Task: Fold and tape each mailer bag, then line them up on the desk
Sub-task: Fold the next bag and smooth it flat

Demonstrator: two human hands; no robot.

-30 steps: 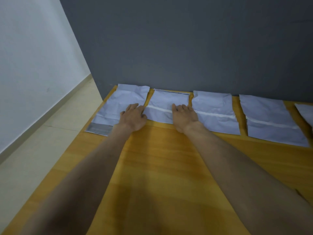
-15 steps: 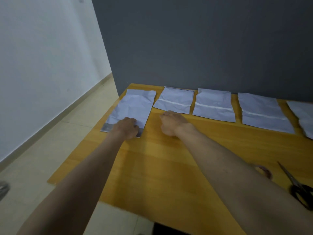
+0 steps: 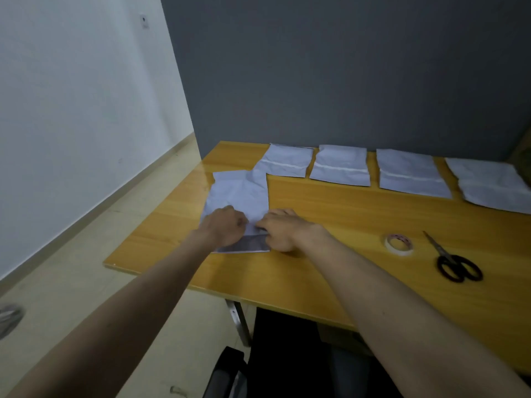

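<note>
A long wooden desk (image 3: 330, 262) runs from the centre of the frame to the right edge, its far side against a dark partition wall (image 3: 344, 67). Four folded pale plastic mailer bags (image 3: 342, 165) lie side by side along that far edge, across the upper right. An unfolded pale mailer bag (image 3: 238, 193) lies nearer, left of centre, its far corner touching the leftmost folded bag. Both hands sit on its near end, the left hand (image 3: 225, 229) just left of the right hand (image 3: 283, 229). A roll of tape (image 3: 400, 244) lies at right of centre, with black-handled scissors (image 3: 452, 258) just to its right. A pale wall (image 3: 71, 96) fills the upper left.
</note>
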